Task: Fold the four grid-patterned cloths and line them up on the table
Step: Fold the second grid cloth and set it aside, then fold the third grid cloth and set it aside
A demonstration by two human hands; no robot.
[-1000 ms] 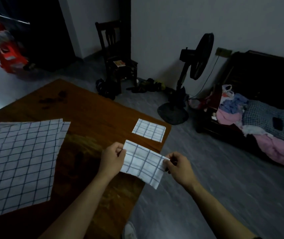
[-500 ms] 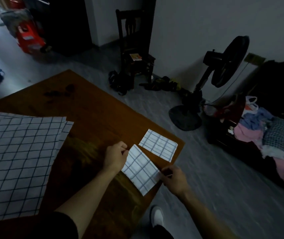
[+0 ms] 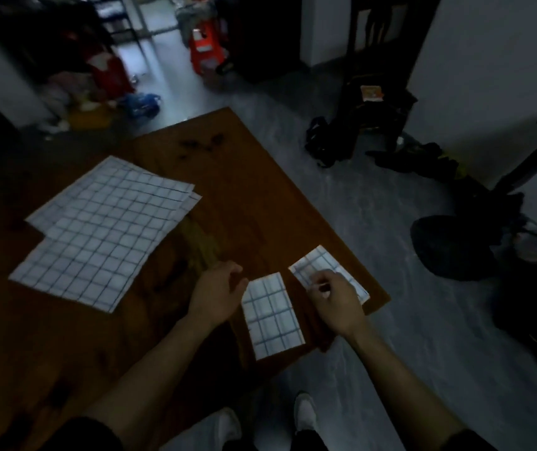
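Unfolded cloths (image 3: 104, 232) lie stacked on desk (image 3: 260, 203), well left of both grips. Left hand (image 3: 218, 296) open, has let go. Second folded cloth (image 3: 272, 315), airborne a second ago, now lies between hands. Right hand (image 3: 335, 299) loosely curled, empty, over first folded cloth (image 3: 316, 262). Two remain.

Single head-worn view, wide-angle, looking forward and steeply down from above the near edge of the table (image 3: 260, 196). The camera sits close over that edge; floor (image 3: 374, 229) lies beyond and right of the table, shoes (image 3: 304, 415) directly below.
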